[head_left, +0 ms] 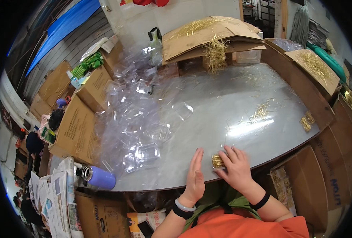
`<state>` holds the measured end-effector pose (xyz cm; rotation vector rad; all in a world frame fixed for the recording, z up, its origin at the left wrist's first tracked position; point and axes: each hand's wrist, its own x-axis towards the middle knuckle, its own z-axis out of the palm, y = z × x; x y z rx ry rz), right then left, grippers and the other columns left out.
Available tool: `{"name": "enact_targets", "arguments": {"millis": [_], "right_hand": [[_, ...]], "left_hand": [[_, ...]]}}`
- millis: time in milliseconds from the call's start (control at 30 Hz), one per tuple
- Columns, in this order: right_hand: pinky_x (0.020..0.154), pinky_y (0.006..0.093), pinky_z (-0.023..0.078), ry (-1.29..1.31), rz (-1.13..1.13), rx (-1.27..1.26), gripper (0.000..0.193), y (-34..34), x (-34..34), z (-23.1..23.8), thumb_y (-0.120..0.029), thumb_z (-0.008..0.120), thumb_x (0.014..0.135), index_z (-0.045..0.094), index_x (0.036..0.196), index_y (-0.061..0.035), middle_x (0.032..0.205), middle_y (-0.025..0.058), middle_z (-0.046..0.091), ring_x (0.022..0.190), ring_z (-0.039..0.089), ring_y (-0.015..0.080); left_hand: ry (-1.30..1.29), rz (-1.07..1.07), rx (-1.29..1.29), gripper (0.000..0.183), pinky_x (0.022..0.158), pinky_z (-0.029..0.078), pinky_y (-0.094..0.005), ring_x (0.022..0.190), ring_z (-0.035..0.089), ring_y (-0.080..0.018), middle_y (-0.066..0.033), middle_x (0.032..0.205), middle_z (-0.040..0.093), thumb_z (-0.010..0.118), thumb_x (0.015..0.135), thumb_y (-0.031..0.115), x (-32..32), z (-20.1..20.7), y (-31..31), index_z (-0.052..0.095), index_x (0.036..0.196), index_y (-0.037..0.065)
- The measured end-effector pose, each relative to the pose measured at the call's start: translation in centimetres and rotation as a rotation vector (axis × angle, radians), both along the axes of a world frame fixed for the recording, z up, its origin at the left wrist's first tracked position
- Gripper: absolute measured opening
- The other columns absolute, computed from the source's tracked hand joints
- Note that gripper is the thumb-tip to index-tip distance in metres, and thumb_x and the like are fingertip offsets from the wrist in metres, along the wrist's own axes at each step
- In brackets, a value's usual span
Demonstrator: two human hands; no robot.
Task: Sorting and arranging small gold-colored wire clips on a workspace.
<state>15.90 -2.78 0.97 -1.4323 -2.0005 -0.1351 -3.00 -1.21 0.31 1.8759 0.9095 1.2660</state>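
Observation:
At the near edge of the grey table (207, 131), my right hand (237, 168) grips a small block-shaped pack of thin gold strips (218, 161) by its right side. Thumb and fingers partly cover it, so I cannot tell whether a clear box surrounds the strips. Just left of the pack, my left hand (195, 176) is raised on edge with fingers stretched out and nothing in it. A similar gold pack (307, 121) lies at the table's right edge. Loose gold strips (261, 112) are scattered across the table's right half.
Clear plastic boxes (138, 115) pile up on the left, beside a cardboard carton (78, 129). A purple bottle (99, 177) lies at the near left edge. More gold strips (215, 55) hang off cardboard at the back. Cardboard (303, 85) walls the right side.

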Motion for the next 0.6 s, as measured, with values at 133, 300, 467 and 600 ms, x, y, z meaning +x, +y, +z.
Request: {"name": "enact_targets", "arguments": {"millis": [133, 300, 467, 600], "right_hand": [[0.117, 0.0618, 0.025, -0.099, -0.079, -0.074, 0.061, -0.6, 0.1, -1.0, -0.041, 0.075, 0.085, 0.061, 0.135, -0.0083, 0.151, 0.0191, 0.046, 0.142, 0.035, 0.046], [0.119, 0.0699, 0.012, -0.197, -0.228, -0.072, 0.06, -1.7, 2.4, -1.4, -0.046, 0.069, 0.089, 0.06, 0.137, -0.0106, 0.153, 0.0127, 0.046, 0.149, 0.027, 0.0419], [0.118, 0.071, 0.013, -0.262, -0.659, -0.168, 0.06, -2.2, 11.7, -1.3, -0.041, 0.067, 0.092, 0.055, 0.14, -0.0086, 0.15, 0.013, 0.049, 0.146, 0.036, 0.0376], [0.12, 0.0686, 0.009, -0.257, -0.95, -0.279, 0.06, -1.0, 21.2, -1.9, -0.038, 0.061, 0.096, 0.049, 0.146, -0.0066, 0.155, 0.0119, 0.046, 0.148, 0.035, 0.0315]], "left_hand": [[0.21, -0.01, 0.043, 0.069, 0.122, 0.026, -0.048, 0.147, 0.031, -0.0456, -0.0275, 0.156, 0.037, 0.035, 0.109, 0.047, 0.8, -0.9, 0.5, 0.036, 0.152, -0.007], [0.388, 0.092, 0.093, 0.056, 0.119, 0.029, -0.0521, 0.144, 0.034, -0.0497, -0.0282, 0.152, 0.042, 0.047, 0.105, 0.027, 0.0, -0.8, 0.8, 0.04, 0.149, -0.007], [0.453, 0.166, 0.049, 0.056, 0.117, 0.03, -0.054, 0.142, 0.037, -0.0506, -0.0294, 0.149, 0.045, 0.05, 0.105, 0.03, -1.5, -0.6, 1.3, 0.043, 0.146, -0.007], [0.491, 0.181, 0.079, 0.053, 0.118, 0.031, -0.051, 0.14, 0.041, -0.0484, -0.0314, 0.146, 0.048, 0.051, 0.105, 0.027, -1.1, -0.4, 1.4, 0.045, 0.144, -0.008]]}}
